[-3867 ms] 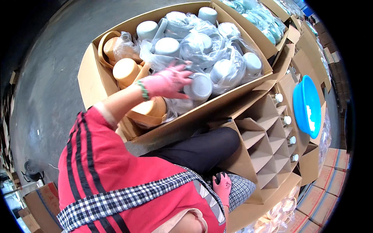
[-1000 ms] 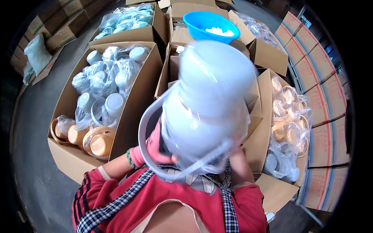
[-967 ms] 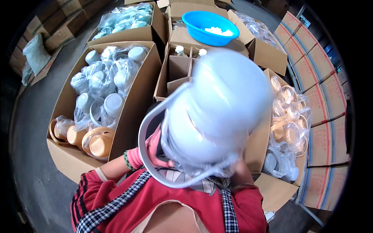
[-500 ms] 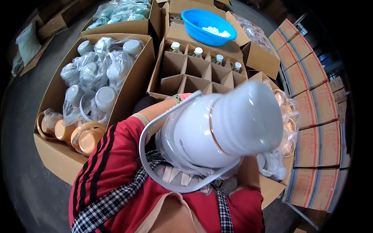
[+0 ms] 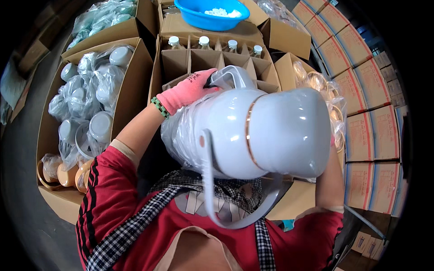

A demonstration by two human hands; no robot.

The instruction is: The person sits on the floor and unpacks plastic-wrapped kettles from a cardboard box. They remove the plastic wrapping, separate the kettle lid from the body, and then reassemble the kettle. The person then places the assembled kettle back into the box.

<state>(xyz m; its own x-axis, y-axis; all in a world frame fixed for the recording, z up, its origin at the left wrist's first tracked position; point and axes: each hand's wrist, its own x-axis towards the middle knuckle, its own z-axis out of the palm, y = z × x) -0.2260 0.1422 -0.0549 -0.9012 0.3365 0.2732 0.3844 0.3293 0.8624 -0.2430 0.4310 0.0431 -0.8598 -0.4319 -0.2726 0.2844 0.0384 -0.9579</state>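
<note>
A large pale grey thermos jug (image 5: 230,131) with a copper-coloured ring lies tilted in front of my chest, its lid end to the right. Crumpled clear plastic wrap (image 5: 178,135) covers its base end. My left hand (image 5: 190,90), in a pink glove, is closed round the jug's side handle (image 5: 237,77) at the far side. The carrying handle (image 5: 221,221) hangs down toward me. Behind the lid end is my right hand (image 5: 333,141); only a sliver of pink glove shows, its fingers hidden.
A divided carton (image 5: 176,61) holds several white-capped bottles, with a blue basin (image 5: 212,22) of small white pieces beyond. An open carton (image 5: 120,122) of wrapped grey and orange jugs stands left. Wrapped orange parts (image 5: 337,113) lie right, beside stacked cartons (image 5: 357,104).
The jug has turned, and its carrying handle has swung from the left side to hang nearer me. My left hand has come into view on the side handle. The whole view has shifted.
</note>
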